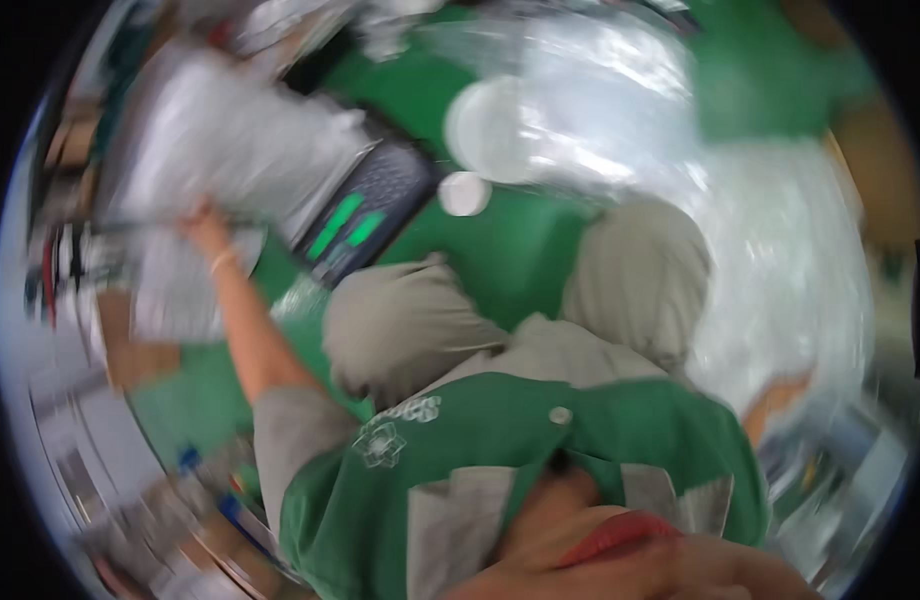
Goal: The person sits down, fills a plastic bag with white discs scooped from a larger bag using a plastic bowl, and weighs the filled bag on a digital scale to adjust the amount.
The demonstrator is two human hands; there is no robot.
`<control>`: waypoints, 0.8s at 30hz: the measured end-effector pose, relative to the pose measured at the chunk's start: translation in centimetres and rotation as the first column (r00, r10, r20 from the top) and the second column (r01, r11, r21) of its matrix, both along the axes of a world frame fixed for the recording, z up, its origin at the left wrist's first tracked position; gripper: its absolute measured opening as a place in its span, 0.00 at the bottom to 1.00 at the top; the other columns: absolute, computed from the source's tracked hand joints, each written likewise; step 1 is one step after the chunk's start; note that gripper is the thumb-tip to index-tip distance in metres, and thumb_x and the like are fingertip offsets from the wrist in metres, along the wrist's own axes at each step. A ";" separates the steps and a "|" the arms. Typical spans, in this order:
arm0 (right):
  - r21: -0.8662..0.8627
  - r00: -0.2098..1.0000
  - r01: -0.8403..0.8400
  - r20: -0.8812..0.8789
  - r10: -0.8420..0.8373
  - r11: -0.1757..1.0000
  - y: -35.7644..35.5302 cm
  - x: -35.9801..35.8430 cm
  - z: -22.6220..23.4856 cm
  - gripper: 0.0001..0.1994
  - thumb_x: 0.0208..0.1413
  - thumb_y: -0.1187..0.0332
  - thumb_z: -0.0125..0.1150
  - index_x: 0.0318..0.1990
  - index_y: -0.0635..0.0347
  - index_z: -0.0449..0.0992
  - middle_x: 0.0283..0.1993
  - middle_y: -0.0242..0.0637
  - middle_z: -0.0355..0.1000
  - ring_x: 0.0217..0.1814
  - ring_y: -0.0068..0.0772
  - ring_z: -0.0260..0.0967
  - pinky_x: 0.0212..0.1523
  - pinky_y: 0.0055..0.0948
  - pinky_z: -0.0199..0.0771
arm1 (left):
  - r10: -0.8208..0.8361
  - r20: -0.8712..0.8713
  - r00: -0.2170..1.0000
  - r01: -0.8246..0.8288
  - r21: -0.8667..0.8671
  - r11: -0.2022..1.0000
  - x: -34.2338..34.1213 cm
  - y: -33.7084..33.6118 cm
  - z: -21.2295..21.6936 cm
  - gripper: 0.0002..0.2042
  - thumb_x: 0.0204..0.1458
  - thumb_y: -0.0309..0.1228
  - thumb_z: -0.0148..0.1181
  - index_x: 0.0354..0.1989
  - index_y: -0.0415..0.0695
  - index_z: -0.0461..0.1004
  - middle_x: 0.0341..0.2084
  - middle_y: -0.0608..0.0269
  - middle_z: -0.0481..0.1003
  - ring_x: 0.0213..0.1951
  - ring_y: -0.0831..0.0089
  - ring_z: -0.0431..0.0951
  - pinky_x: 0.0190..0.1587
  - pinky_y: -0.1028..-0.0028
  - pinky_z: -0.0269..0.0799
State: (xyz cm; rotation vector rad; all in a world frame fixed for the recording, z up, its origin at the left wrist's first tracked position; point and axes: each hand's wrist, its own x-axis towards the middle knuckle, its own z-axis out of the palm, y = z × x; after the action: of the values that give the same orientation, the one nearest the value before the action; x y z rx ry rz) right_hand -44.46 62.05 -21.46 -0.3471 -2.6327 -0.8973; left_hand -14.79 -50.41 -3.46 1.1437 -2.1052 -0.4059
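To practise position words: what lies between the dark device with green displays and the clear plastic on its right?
The head view shows a small round white item and a larger round item.

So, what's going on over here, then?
Someone in a green-and-grey top has their left hand out at some clear plastic by a dark weighing scale, its green displays lit. Their right forearm is beside more clear plastic. Blur hides whether either hand holds anything. A small white disc lies near the scale.
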 end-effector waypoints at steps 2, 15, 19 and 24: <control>-0.346 0.954 -0.216 -0.273 0.122 0.913 2.4 1.9 8.7 0.21 0.58 0.63 0.34 0.57 0.63 0.57 0.58 0.46 0.57 0.59 0.39 0.55 0.57 0.30 0.57 | 0.000 -0.160 0.987 -0.012 -0.073 0.997 -10.1 11.6 -3.9 0.41 0.44 0.47 0.57 0.58 0.32 0.45 0.59 0.36 0.40 0.62 0.52 0.41 0.62 0.66 0.36; 0.018 0.950 -0.033 -0.309 -0.037 -0.999 -28.2 -15.7 25.5 0.34 0.41 0.77 0.44 0.58 0.76 0.40 0.63 0.56 0.39 0.66 0.51 0.34 0.66 0.43 0.34 | -0.089 -0.516 0.852 0.056 -0.079 0.995 -5.8 14.7 3.1 0.59 0.26 0.51 0.69 0.60 0.35 0.34 0.59 0.42 0.42 0.61 0.54 0.45 0.61 0.65 0.43; 0.037 0.605 0.613 -0.665 0.438 -0.789 -48.7 -16.0 34.2 0.45 0.33 0.70 0.55 0.61 0.68 0.37 0.63 0.56 0.36 0.66 0.53 0.32 0.64 0.46 0.34 | -0.112 -0.546 0.830 0.063 -0.108 0.992 -6.9 14.8 5.0 0.59 0.25 0.53 0.68 0.61 0.36 0.33 0.60 0.43 0.40 0.62 0.54 0.42 0.62 0.65 0.41; -0.096 0.446 0.696 -0.719 0.533 -0.712 -72.4 -5.3 44.4 0.38 0.39 0.53 0.50 0.57 0.64 0.48 0.63 0.51 0.41 0.63 0.51 0.36 0.58 0.55 0.36 | -0.132 -0.536 0.834 0.050 -0.165 0.985 -6.1 14.0 7.6 0.60 0.25 0.55 0.67 0.61 0.37 0.34 0.60 0.43 0.39 0.62 0.54 0.39 0.62 0.63 0.39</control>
State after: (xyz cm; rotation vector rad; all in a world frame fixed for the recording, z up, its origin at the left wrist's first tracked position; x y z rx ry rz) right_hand -49.75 -10.39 22.92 -0.8802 0.7151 -2.1735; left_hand -20.89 -36.42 4.10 0.7288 -1.6512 -0.5422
